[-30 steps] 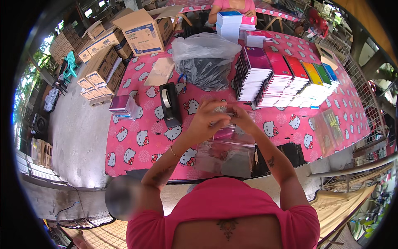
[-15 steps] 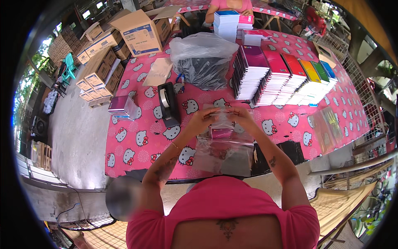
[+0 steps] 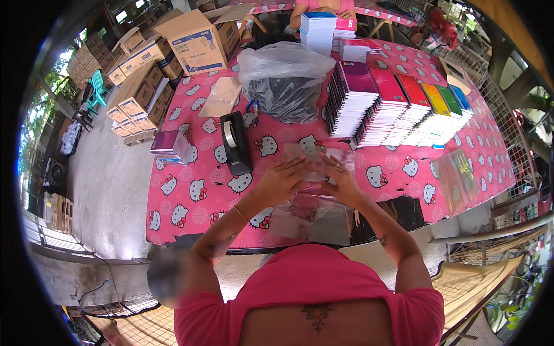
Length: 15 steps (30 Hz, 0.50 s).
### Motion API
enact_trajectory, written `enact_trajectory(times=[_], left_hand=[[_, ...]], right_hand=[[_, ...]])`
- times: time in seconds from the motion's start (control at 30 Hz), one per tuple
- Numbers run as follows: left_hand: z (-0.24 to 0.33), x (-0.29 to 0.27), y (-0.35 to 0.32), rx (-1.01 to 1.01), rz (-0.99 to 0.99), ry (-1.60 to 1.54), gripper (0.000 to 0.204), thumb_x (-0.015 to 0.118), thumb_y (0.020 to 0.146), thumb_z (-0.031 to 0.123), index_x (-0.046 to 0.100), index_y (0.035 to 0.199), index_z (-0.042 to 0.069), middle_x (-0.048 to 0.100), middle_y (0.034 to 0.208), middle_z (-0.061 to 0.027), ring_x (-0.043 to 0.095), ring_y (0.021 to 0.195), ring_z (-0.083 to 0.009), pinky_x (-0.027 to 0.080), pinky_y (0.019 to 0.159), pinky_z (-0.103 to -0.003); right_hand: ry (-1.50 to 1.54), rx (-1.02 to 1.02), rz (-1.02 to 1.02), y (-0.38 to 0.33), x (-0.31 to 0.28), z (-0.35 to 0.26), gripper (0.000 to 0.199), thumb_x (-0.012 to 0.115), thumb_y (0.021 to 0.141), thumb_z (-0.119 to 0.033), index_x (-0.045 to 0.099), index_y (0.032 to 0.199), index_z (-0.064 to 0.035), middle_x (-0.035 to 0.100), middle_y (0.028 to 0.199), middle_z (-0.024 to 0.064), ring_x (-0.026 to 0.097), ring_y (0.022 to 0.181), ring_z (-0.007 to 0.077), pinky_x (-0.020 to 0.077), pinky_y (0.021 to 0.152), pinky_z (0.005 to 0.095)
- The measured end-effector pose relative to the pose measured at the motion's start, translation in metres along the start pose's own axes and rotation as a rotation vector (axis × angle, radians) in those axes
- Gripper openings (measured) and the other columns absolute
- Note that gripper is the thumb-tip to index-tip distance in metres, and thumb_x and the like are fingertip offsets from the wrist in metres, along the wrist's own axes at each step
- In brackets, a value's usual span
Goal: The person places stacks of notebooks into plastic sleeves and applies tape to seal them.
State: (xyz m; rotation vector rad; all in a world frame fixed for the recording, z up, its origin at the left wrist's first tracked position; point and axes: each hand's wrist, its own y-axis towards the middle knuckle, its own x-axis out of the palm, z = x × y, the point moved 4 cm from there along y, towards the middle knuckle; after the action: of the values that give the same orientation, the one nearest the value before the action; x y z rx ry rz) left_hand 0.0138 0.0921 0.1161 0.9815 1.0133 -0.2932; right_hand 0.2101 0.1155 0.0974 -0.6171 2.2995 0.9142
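Both palms face down, side by side, on a clear plastic sleeve at the table's near middle. My left hand has its fingers stretched out and slightly apart. Opposite it, my right hand lies with fingers extended too, their tips close to the left ones. Between and below the hands shows a strip of a magenta-purple notebook, mostly hidden by hands and shiny plastic. More clear plastic sleeves lie nearer my body, at the table edge.
A black tape dispenser stands left of my hands, with wrapped notebooks farther left. Beyond sits a grey plastic bag. Spiral notebook stacks stand at right, plastic sleeves lie nearer. Across the table, a person sits behind notebooks.
My hands have gone from pinching up the plastic over the notebook to lying flat on it, nearer my body. The plastic's far part now lies spread on the table.
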Motion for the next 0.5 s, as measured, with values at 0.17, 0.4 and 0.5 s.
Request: enact_trajectory(times=[0.17,0.4,0.5], left_hand=[[-0.01,0.006,-0.001,-0.214,-0.021,-0.275,0.033,0.075,0.083,0.016,0.069,0.114,0.005,0.065,0.115,-0.0126,0.065,0.092,-0.0277,0.054,0.08,-0.041],[-0.026,0.007,0.022,-0.492,-0.037,-0.346,0.035,0.074,0.083,0.017,0.066,0.115,0.005,0.065,0.075,-0.0083,0.067,0.084,-0.0299,0.054,0.071,-0.041],[-0.019,0.018,0.028,-0.5,-0.13,-0.066,0.048,0.075,0.083,0.018,0.057,0.126,0.006,0.066,0.085,-0.0123,0.067,0.085,-0.0318,0.054,0.074,-0.04]], right_hand=[[-0.021,0.003,0.106,-0.004,0.009,0.001,0.033,0.071,0.083,-0.004,0.067,0.116,-0.007,0.069,0.123,0.0074,0.048,0.137,0.0326,0.033,0.115,0.0516],[0.294,0.388,0.203,-0.001,0.009,0.004,0.044,0.069,0.083,-0.001,0.053,0.124,-0.0034,0.069,0.116,0.0171,0.058,0.123,0.0353,0.0448,0.101,0.0437],[0.164,0.309,0.201,0.005,0.007,0.002,0.054,0.071,0.086,-0.005,0.043,0.132,-0.0076,0.064,0.119,0.0179,0.061,0.118,0.0275,0.0483,0.094,0.0395]])
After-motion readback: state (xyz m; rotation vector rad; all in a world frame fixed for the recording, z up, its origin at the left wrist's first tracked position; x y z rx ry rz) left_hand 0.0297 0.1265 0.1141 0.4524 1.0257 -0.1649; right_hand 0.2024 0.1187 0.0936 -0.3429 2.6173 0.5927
